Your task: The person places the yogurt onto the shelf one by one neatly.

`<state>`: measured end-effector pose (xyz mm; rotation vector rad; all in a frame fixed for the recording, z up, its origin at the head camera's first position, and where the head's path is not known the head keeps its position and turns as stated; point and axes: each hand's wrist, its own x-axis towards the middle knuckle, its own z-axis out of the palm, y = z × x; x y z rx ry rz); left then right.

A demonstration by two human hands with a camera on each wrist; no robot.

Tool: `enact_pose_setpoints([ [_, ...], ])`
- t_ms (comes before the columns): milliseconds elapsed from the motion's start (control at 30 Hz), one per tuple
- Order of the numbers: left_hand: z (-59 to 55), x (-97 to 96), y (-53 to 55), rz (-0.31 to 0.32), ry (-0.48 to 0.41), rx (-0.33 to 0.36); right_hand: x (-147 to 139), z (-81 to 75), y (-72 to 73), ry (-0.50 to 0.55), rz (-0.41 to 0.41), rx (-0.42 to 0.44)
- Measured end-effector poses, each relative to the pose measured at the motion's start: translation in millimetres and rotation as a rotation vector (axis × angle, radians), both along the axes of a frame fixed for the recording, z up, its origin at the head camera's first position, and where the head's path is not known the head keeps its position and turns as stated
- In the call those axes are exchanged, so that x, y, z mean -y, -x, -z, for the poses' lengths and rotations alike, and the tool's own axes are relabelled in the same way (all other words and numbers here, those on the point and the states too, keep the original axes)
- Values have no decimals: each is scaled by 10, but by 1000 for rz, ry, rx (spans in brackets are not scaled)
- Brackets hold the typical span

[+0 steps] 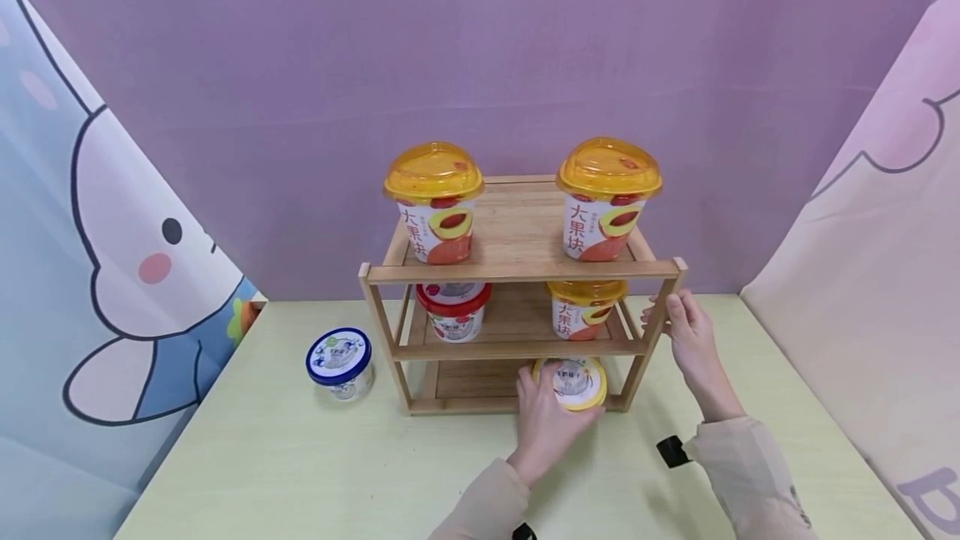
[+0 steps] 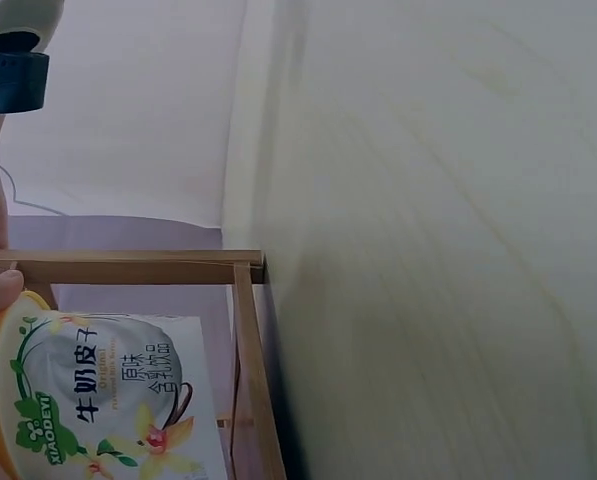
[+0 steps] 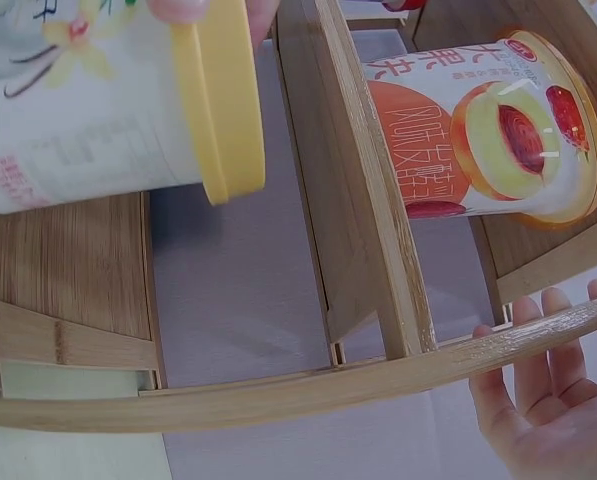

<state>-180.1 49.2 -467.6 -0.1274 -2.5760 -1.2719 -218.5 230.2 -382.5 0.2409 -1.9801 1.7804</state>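
My left hand (image 1: 546, 423) grips a yellow-lidded tub (image 1: 581, 382) by its lid, at the front of the bottom level of a wooden shelf rack (image 1: 517, 273). The left wrist view shows the tub's white printed side (image 2: 128, 390), with a thumb on the lid's edge. On the rack's right side, my right hand (image 1: 692, 336) holds the upright post, fingers reaching round it. In the right wrist view, the right hand's fingers (image 3: 538, 385) lie against the wooden frame. Above the tub, on the middle level, stands an orange-lidded fruit cup (image 1: 581, 315).
Two more orange-lidded fruit cups, a left one (image 1: 442, 223) and a right one (image 1: 600, 215), stand on the top level. A red-lidded tub (image 1: 456, 323) sits at the middle level's left. Left of the rack, a blue-lidded tub (image 1: 341, 361) stands on the table (image 1: 300, 473).
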Motion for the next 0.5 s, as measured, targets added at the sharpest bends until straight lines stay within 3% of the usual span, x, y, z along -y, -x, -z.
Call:
enact_pose_setpoints([
  [300, 24, -62, 95, 2, -15, 64, -14, 5, -4, -9, -3, 5],
  [500, 62, -75, 152, -5, -14, 22, -7, 0, -2, -6, -4, 4],
])
